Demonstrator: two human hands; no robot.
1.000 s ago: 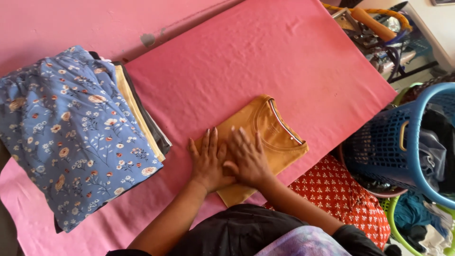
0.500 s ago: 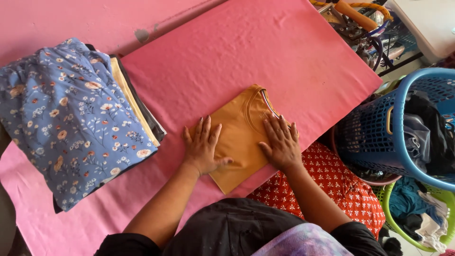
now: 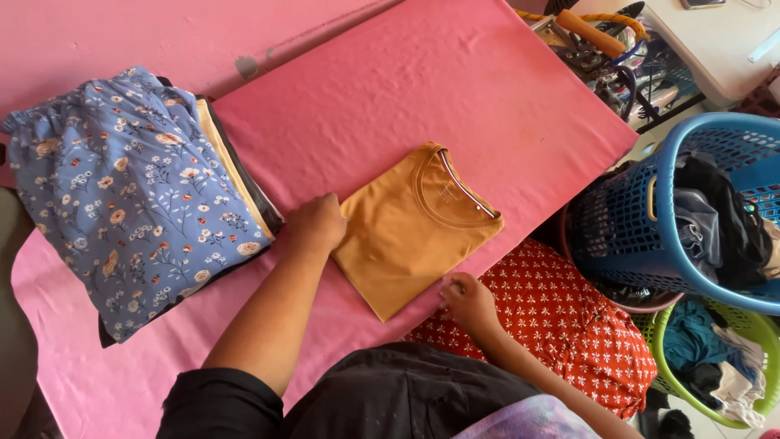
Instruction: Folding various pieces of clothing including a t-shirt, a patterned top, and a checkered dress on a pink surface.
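A mustard-yellow T-shirt [image 3: 414, 232] lies folded into a neat rectangle on the pink-covered table [image 3: 422, 89], collar toward the far side. My left hand [image 3: 317, 223] rests at the shirt's left edge, fingers curled under that edge. At the table's near edge, my right hand [image 3: 465, 297] touches the shirt's near right corner with its fingers bent. Whether either hand truly grips the cloth is hard to tell.
A stack of folded clothes topped by a blue floral garment [image 3: 130, 195] sits at the left. A red patterned cloth [image 3: 561, 325] hangs by my right arm. A blue laundry basket [image 3: 691, 211] and a green one [image 3: 715, 358] stand at the right, an iron [image 3: 601, 41] beyond.
Both hands have moved apart from the shirt's middle to its edges: the left to the left edge, the right down to the near corner. The camera view shifted slightly.
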